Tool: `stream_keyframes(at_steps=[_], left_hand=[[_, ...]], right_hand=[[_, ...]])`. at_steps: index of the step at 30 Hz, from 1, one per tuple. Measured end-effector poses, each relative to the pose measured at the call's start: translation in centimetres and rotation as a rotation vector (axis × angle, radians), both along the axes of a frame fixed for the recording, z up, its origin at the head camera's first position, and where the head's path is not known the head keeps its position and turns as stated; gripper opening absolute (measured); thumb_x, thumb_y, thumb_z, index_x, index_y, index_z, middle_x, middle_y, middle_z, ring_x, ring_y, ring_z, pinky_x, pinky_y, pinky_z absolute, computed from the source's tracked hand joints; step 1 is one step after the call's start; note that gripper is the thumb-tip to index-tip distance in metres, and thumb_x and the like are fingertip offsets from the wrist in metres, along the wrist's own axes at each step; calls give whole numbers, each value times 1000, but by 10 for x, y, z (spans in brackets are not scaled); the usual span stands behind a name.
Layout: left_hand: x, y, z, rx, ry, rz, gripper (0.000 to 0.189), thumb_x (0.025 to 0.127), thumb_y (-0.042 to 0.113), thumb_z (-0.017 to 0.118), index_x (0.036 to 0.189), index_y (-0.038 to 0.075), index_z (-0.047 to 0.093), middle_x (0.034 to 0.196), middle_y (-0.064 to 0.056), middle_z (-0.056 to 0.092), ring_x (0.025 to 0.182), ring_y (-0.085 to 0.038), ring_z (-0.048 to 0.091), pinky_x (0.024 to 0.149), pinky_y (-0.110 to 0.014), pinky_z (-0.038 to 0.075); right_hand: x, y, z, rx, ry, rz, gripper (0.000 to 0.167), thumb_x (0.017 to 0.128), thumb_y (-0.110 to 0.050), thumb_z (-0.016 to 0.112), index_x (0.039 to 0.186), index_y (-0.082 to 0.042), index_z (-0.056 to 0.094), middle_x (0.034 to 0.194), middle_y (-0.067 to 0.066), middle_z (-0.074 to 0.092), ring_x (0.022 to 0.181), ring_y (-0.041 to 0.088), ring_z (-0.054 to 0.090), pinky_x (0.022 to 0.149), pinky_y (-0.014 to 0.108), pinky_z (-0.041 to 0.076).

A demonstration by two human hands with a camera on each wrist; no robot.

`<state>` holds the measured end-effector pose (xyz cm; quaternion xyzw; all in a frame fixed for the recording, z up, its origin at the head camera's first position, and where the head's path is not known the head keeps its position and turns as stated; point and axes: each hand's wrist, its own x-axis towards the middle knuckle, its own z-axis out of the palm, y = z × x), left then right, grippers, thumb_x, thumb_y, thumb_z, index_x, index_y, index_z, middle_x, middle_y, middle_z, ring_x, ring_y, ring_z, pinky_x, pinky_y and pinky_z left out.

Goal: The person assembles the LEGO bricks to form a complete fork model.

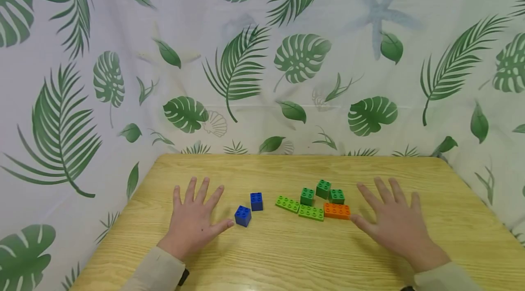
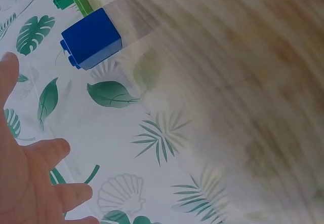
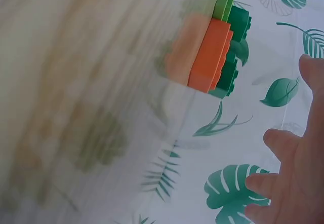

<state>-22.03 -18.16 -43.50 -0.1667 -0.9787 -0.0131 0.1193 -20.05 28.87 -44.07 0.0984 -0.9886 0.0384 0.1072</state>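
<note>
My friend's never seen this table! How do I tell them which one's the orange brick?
On the wood-grain table, find the person's right hand, fingers spread. Just left of its thumb lies the orange brick. It's the only orange one; its neighbours are lime-green bricks and dark green bricks.

Hands (image 2: 25, 183) (image 3: 299, 178) part. cut off in wrist cams, tabletop (image 2: 243, 77) blurry there
</note>
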Motion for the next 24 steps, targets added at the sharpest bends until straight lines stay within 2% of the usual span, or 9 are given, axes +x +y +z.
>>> stream_keyframes(at_steps=[8, 15, 19, 24], left_hand=[[-1, 4, -3, 25, -34, -27, 90, 89, 76, 54, 159, 22, 37, 161, -17, 32, 150, -45, 13, 110, -74, 1], [-1, 10, -2, 56, -41, -54, 89, 89, 70, 61, 158, 20, 38, 158, -13, 39, 149, -42, 21, 110, -74, 9], [-1, 14, -2, 153, -123, -51, 85, 90, 62, 67, 157, 18, 40, 157, -10, 41, 148, -41, 24, 111, -72, 11], [-3, 19, -4, 364, -248, -15, 77, 91, 46, 74, 154, 16, 43, 153, -8, 46, 145, -39, 31, 112, -68, 19]], right_hand=[[-4, -15, 1, -11, 12, 51, 86, 93, -76, 45, 160, -24, 33, 161, 25, 26, 147, 51, 13, 102, 81, 8], [-6, -30, 0, -20, 27, 92, 85, 93, -76, 45, 158, -23, 38, 161, 22, 28, 148, 48, 15, 104, 80, 10], [-7, -42, 1, -58, 35, 130, 80, 94, -71, 52, 157, -22, 41, 159, 20, 33, 148, 46, 17, 105, 78, 12], [-8, -59, 2, -161, 11, 194, 73, 96, -59, 60, 156, -21, 42, 159, 18, 35, 149, 45, 17, 107, 76, 14]])
